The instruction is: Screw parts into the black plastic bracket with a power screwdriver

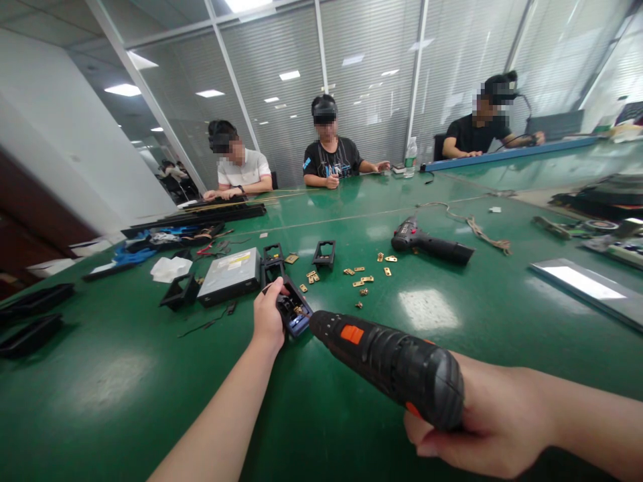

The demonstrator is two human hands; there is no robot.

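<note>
**Left hand steadies a small black housing while the right hand grips a power driver**

Just left of a silver metal box on a green table, a black frame stands open. To the box's right and nearer the wearer, the left hand grasps the housing, fingers around its left side. The housing is rectangular, open-faced and tilted; dark walls surround a recess holding brass-coloured bits, and its near end has a bluish sheen. Farther right of the box lie loose brass plates, some with visible holes. Nearer than these, the black driver with orange controls points its nose at the housing's right side; its contact is too small to make out. Well right of the box, a second driver lies flat. Nearest the wearer, the right hand's fingers clench the first driver's handle.
</note>
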